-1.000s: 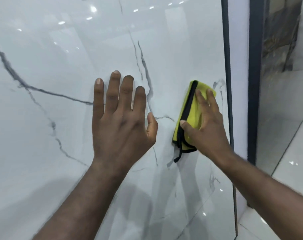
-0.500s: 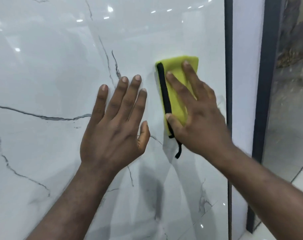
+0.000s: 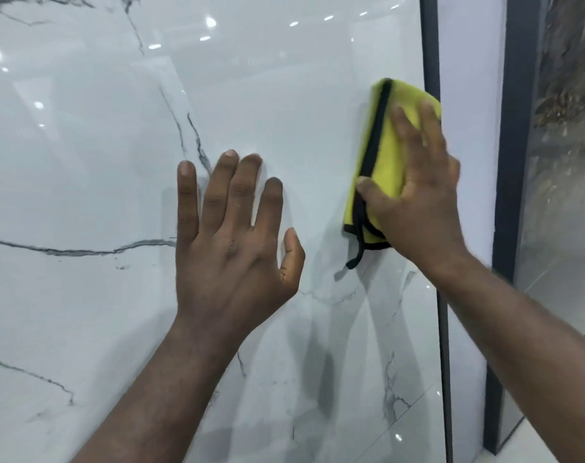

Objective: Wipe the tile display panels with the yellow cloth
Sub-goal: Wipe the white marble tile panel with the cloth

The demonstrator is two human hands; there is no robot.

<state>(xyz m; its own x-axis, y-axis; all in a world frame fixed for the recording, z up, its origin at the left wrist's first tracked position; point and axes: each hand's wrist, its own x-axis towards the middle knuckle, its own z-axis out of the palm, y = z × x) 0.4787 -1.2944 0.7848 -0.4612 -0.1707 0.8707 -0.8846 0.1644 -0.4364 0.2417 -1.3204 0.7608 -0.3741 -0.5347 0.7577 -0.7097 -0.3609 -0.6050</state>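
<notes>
A tall, glossy white tile display panel point(image 3: 284, 95) with grey marble veins fills most of the frame, and ceiling lights show as bright spots along its upper part. The left hand point(image 3: 231, 248) lies flat against the panel at centre frame; its fingers point(image 3: 237, 188) are straight, slightly spread and pointing up, holding nothing, with a dark vein running in from the left edge to meet it. The yellow cloth point(image 3: 388, 152), folded and edged in black trim, sits against the panel in the upper right of the frame, beside the panel's right edge, and a short black loop hangs from its lower corner. The right hand point(image 3: 418, 202) presses the cloth to the tile with fingers laid straight over the yellow fabric and the thumb stretched across the black trim; this hand is blurred. The cloth's right side touches or overlaps a thin dark frame strip point(image 3: 429, 45) that borders the panel. Right of that come a white strip point(image 3: 468, 61), a wider dark post point(image 3: 515, 128) and a darker stone-patterned panel point(image 3: 565, 95). Pale floor point(image 3: 551, 442) shows in the lower right corner.
</notes>
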